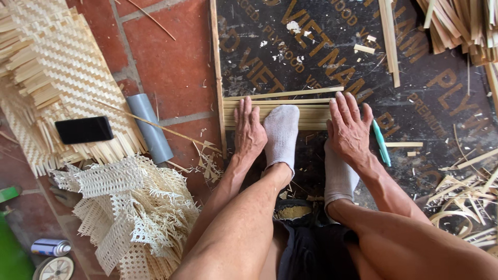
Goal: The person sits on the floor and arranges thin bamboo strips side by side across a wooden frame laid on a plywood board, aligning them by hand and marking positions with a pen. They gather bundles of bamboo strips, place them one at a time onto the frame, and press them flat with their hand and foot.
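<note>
Nearest: bare knees and legs of the seated person, two feet in grey socks [281, 136] planted on a dark plywood board [321, 57] that lies on the red tiled floor [171, 62].

Left hand [248, 130]: palm down beside the left sock, fingers straight and close together, tips pressing flat on a row of bamboo strips [311, 111].

Right hand [348, 127]: palm down over the right sock, fingers slightly spread, tips on the same strips. Neither hand pinches anything.

Bamboo strips: pale, laid side by side across the board, just ahead of the toes.

Beside the right hand: a teal pen-like tool [381, 142].

Left, on the floor: crumpled open-weave cane webbing [129, 207], grey pipe [150, 127], black phone [84, 129] on a woven bamboo mat [72, 67].

Far right: loose bamboo offcuts [461, 23].
</note>
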Motion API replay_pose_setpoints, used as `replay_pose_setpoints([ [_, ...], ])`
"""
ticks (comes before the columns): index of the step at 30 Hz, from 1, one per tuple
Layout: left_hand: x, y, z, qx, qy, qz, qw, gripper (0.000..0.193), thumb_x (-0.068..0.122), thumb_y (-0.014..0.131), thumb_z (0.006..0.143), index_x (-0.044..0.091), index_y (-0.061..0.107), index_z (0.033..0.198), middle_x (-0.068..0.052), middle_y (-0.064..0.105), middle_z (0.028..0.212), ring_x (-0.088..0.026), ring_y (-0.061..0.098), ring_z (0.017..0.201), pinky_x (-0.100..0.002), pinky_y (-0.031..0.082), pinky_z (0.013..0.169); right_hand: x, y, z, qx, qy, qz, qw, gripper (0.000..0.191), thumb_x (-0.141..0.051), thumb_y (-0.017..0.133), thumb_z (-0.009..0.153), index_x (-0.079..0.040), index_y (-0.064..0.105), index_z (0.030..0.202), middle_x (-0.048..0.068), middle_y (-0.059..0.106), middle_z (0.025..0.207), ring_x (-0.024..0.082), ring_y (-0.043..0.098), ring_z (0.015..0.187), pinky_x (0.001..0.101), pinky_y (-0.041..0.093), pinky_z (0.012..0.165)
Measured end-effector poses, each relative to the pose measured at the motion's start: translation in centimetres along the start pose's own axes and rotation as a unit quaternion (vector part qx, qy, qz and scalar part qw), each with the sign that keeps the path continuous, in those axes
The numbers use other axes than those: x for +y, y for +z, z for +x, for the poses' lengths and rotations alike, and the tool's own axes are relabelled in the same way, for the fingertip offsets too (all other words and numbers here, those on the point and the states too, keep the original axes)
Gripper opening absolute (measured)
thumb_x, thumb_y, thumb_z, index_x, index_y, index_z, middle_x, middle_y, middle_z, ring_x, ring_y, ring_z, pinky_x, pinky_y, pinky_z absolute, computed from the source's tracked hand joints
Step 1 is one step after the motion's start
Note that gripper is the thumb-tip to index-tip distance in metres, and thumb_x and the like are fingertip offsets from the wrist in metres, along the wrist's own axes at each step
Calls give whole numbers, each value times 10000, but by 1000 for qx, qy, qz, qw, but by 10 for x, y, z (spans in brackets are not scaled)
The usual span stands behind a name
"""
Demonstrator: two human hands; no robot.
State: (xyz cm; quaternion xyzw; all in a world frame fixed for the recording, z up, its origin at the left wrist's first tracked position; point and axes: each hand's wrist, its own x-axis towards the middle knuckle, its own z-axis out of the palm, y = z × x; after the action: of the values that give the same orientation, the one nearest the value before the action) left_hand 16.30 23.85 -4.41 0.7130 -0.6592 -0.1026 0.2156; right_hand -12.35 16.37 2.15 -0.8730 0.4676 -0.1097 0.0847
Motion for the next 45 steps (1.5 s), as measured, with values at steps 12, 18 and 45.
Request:
replay_pose_setpoints([
  [12, 8, -17, 4, 11, 5, 21, 1000, 592, 82, 560, 950, -46, 415, 1509, -295, 370, 1567, -470, 333, 1500, -595, 257, 1263, 8, 29, 21, 35, -64, 71, 995, 397, -39, 654, 983, 2, 633, 1377, 160, 598, 1508, 333, 512, 1469, 562, 297, 1279],
  [18, -4, -15, 6, -14, 11, 64, 998, 644, 203, 602, 982, -11, 388, 1551, -218, 298, 1653, -375, 275, 1546, -602, 174, 1250, 12, 37, 17, 51, -55, 62, 995, 387, 0, 665, 953, -26, 674, 1339, 126, 624, 1485, 301, 527, 1459, 530, 308, 1286],
  [45, -26, 5, -9, 1, 29, 37, 999, 672, 257, 576, 1045, 9, 304, 1607, -199, 255, 1694, -369, 203, 1590, -588, 89, 1293, 7, 17, -4, -81, -15, 24, 996, 697, -280, 612, 963, 4, 397, 1563, 174, 316, 1683, 349, 228, 1582, 567, 113, 1271],
])
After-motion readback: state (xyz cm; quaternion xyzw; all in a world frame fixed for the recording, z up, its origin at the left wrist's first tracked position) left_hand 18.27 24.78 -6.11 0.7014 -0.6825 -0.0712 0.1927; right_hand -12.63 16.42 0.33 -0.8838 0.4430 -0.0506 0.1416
